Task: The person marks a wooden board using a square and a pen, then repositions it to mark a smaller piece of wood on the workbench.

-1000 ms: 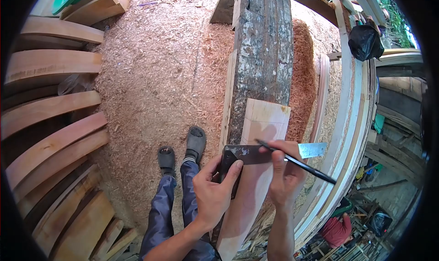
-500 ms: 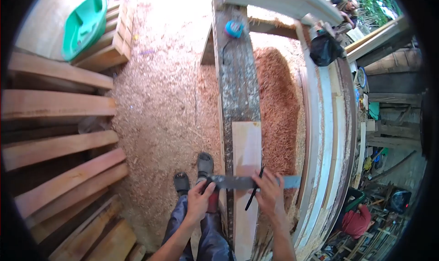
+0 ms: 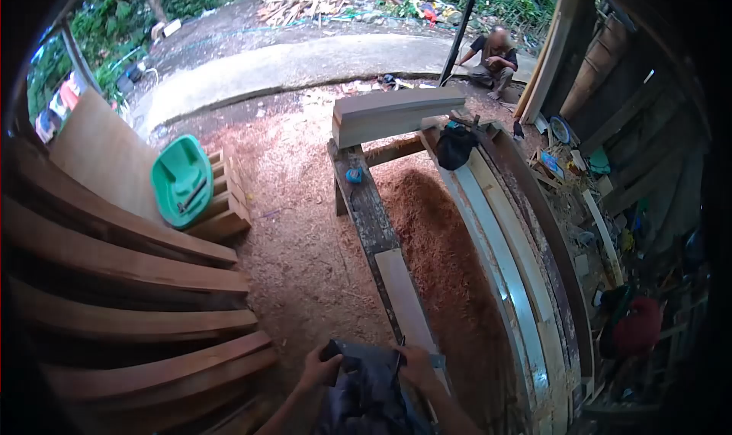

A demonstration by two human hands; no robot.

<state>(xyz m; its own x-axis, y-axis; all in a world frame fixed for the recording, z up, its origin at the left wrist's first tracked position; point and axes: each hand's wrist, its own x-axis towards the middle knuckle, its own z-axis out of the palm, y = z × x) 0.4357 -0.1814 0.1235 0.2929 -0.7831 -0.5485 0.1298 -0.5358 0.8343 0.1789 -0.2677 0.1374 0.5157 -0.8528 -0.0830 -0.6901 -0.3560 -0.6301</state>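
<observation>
My left hand (image 3: 320, 368) is closed round the dark end of a flat metal blade (image 3: 437, 361), held level in front of my lap. My right hand (image 3: 416, 366) grips the blade farther along, with a thin black stick (image 3: 398, 360) in its fingers. Whether the stick is a pen or a pencil I cannot tell. Under and just beyond the right hand lies a pale planed board (image 3: 400, 279) on a narrow, worn bench (image 3: 372, 220). Part of the blade is hidden by the hands and dim light.
Farther along the bench are a blue tape measure (image 3: 354, 176) and a thick timber beam (image 3: 400, 113). Long planks (image 3: 499, 263) and wood shavings (image 3: 427, 221) lie right. Stacked boards (image 3: 130, 271) and a green basin (image 3: 181, 182) stand left. A person (image 3: 492, 63) crouches behind; another (image 3: 637, 324) is right.
The view has tilted up, showing the yard and the crouching person. The blade and both hands now appear lower in the view, nearer my lap, with the same grips.
</observation>
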